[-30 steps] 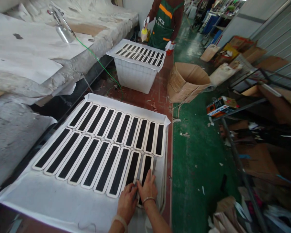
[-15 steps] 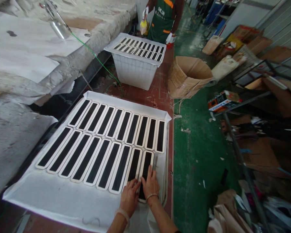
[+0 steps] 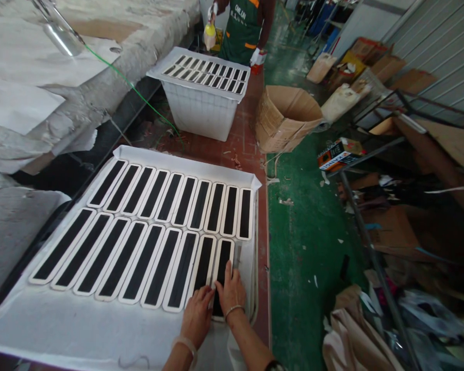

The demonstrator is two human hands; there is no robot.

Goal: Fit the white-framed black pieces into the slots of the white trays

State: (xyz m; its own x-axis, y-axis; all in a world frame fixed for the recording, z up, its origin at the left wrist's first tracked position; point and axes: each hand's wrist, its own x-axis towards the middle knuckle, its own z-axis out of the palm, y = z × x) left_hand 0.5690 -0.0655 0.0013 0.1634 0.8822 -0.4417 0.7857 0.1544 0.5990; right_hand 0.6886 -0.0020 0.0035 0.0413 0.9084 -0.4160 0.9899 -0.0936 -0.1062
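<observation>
Two rows of white rounded frames with black strips inside lie on a white sheet. At the right end of the near row, my right hand rests on the last framed strip, fingers apart and stretched over its black face. Beside it, my left hand touches the lower ends of the last two framed strips, its fingers bent and close together. Whatever sits under those fingertips is hidden. Both hands nearly meet at the gap between these two pieces.
Beyond, a white tub carries a similar sheet of strips. A co-worker in a green apron stands behind it, holding a yellow-topped bottle. A cardboard box is at right; a metal spray gun cup trails a green hose.
The whole view has shifted, so the scene sits farther left. Both hands stay at the same framed strip, with hardly any change in their pose.
</observation>
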